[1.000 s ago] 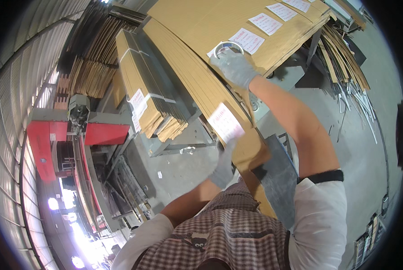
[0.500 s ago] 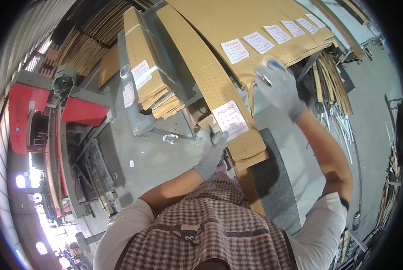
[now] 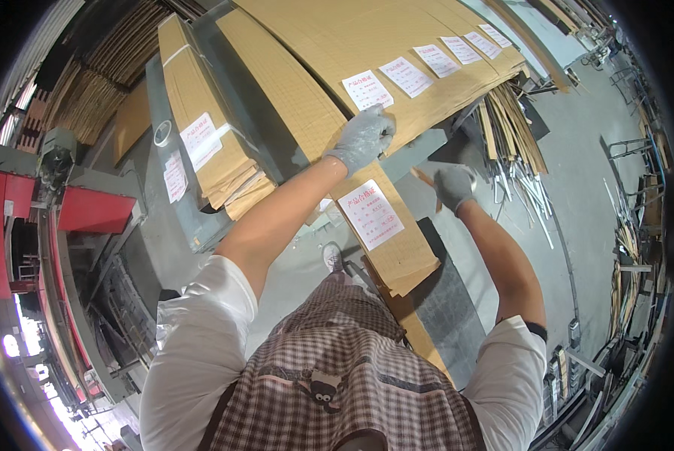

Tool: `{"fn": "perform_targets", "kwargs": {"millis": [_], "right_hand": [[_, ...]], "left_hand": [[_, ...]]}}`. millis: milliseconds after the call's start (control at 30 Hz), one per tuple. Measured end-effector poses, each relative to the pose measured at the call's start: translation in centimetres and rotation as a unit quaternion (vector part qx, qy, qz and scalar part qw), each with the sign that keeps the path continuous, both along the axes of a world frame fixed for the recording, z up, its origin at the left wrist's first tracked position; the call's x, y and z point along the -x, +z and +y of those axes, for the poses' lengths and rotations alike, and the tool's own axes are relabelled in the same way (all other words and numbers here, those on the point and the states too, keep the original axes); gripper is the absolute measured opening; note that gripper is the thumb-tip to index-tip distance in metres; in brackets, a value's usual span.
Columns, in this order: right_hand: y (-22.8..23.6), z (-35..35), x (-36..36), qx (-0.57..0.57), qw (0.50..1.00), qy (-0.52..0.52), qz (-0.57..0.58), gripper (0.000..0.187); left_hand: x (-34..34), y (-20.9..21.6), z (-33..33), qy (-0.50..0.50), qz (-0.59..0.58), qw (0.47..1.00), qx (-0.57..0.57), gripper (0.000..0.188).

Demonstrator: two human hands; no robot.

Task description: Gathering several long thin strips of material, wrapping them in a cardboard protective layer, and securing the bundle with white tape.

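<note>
My left hand (image 3: pixel 363 140), in a grey glove, is closed with curled fingers at the corner of the wide cardboard stack (image 3: pixel 307 34), just below a white label (image 3: pixel 368 90). Whatever lies inside its fingers is hidden. Under it runs a long narrow cardboard stack (image 3: pixel 277 75), with a white label (image 3: pixel 371 214) near its close end. To the right, over the floor, my gloved right hand (image 3: pixel 455 188) is closed, slightly blurred. A narrow brown strip (image 3: pixel 422 177) sticks out from its left side.
On the left lies a strapped cardboard bundle (image 3: pixel 194 98), with a tape roll (image 3: pixel 162 133) beside it. Red machinery (image 3: pixel 92 210) stands farther left. Loose strips and pale rods (image 3: pixel 513 139) stick out at the right. A dark board (image 3: pixel 449 301) lies below the narrow stack's end.
My left hand has moved up and right, from beside the near label to the wide stack's corner. My right hand has dropped down; the white ring seen in it before no longer shows clearly.
</note>
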State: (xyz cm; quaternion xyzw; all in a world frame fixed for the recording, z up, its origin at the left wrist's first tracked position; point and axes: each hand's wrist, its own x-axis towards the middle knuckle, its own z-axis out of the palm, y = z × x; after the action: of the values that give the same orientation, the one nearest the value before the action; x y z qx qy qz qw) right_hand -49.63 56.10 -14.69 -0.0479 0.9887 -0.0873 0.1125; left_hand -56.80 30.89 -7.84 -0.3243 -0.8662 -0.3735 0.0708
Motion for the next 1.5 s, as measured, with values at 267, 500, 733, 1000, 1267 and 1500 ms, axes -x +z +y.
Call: {"fn": "perform_targets", "kwargs": {"millis": [267,500,733,1000,1267,1500], "right_hand": [[2.9,4.4,-4.2,0.382,0.921,-0.045,-0.068,0.024],[20.7,-4.6,-8.1,0.341,0.931,0.008,-0.13,0.038],[18.0,-5.1,-9.8,0.422,0.901,0.104,0.014,0.041],[18.9,-6.0,-9.4,0.466,0.884,-0.029,-0.022,0.037],[17.4,-7.4,-10.3,0.482,0.873,0.002,-0.075,0.033],[17.7,-7.6,-10.9,0.502,0.861,-0.023,-0.077,0.031]], "left_hand": [[-1.8,5.2,0.3,-0.004,-0.049,0.998,0.033,0.019],[-11.6,7.3,0.9,-0.099,-0.158,0.962,-0.198,0.024],[-21.3,6.6,-9.0,0.116,-0.4,0.799,-0.433,0.027],[-25.4,4.0,-14.8,0.2,-0.169,0.961,0.092,0.036],[-31.5,0.7,-14.4,-0.042,-0.548,0.834,-0.043,0.054],[-32.7,-7.3,-15.3,-0.13,-0.392,0.909,0.053,0.062]]}}
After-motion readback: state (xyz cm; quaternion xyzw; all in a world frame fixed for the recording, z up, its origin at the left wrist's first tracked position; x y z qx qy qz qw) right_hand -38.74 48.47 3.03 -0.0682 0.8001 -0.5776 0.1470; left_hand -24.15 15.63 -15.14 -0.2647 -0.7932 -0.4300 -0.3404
